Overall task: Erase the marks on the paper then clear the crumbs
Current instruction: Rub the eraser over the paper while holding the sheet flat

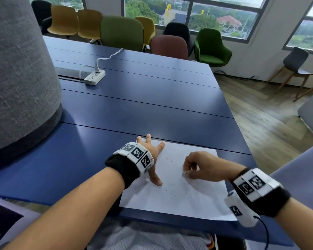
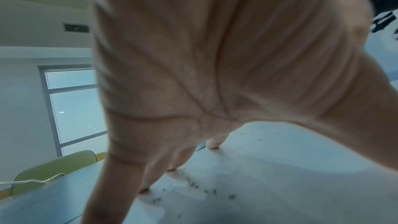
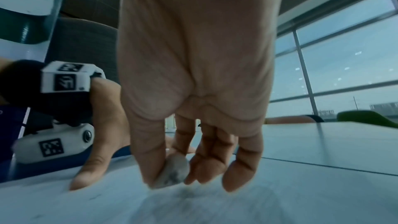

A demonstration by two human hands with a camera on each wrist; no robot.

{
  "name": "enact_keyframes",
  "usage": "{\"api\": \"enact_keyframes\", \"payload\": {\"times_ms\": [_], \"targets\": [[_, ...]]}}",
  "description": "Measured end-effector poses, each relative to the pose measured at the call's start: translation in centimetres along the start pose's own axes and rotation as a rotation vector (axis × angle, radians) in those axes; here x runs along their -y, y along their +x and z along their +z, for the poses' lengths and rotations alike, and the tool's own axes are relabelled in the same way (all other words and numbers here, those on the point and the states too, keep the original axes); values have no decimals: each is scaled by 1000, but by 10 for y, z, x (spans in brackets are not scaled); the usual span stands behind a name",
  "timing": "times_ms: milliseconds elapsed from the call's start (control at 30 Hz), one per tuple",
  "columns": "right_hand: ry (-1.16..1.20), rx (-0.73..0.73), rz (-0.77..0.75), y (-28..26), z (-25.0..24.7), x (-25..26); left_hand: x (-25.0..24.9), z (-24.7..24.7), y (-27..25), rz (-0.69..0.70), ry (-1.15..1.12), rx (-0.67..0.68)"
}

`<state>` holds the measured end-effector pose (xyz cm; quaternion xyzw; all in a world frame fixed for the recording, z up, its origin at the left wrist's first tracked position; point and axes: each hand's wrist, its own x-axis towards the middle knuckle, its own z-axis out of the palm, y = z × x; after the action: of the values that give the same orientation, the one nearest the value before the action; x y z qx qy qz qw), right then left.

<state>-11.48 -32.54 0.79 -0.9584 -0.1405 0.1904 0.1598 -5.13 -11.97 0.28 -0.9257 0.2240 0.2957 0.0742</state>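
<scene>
A white sheet of paper (image 1: 177, 186) lies at the near edge of the blue table (image 1: 134, 105). My left hand (image 1: 153, 156) presses on the sheet's left side with fingers spread and straight. My right hand (image 1: 197, 168) hovers over the middle right of the sheet and pinches a small grey-smudged eraser (image 3: 173, 172) between thumb and fingers, its tip on the paper. Faint grey marks (image 3: 187, 193) lie under the eraser. Dark eraser crumbs (image 2: 193, 185) are scattered on the paper near my left fingers (image 2: 120, 168).
A white power strip (image 1: 94, 76) with a cable sits far back on the table. A large grey fabric-covered column (image 1: 20, 78) stands at the left. Several chairs (image 1: 121, 33) line the far side. A screen corner (image 1: 2, 224) shows at the lower left.
</scene>
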Motion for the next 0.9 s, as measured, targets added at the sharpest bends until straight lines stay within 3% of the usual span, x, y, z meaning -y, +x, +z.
{"api": "enact_keyframes", "payload": {"times_ms": [100, 467, 567, 733, 900], "targets": [[28, -142, 17, -34, 13, -12, 4, 2, 1, 14, 1, -11], [272, -206, 47, -71, 59, -15, 17, 23, -13, 59, 51, -107], [306, -221, 79, -71, 66, -15, -11, 45, -36, 193, 71, -166], [376, -258, 85, -73, 71, -18, -78, 90, -62, 474, 23, -150], [447, -278, 92, -73, 75, -23, -74, 109, -55, 453, -39, -244]]}}
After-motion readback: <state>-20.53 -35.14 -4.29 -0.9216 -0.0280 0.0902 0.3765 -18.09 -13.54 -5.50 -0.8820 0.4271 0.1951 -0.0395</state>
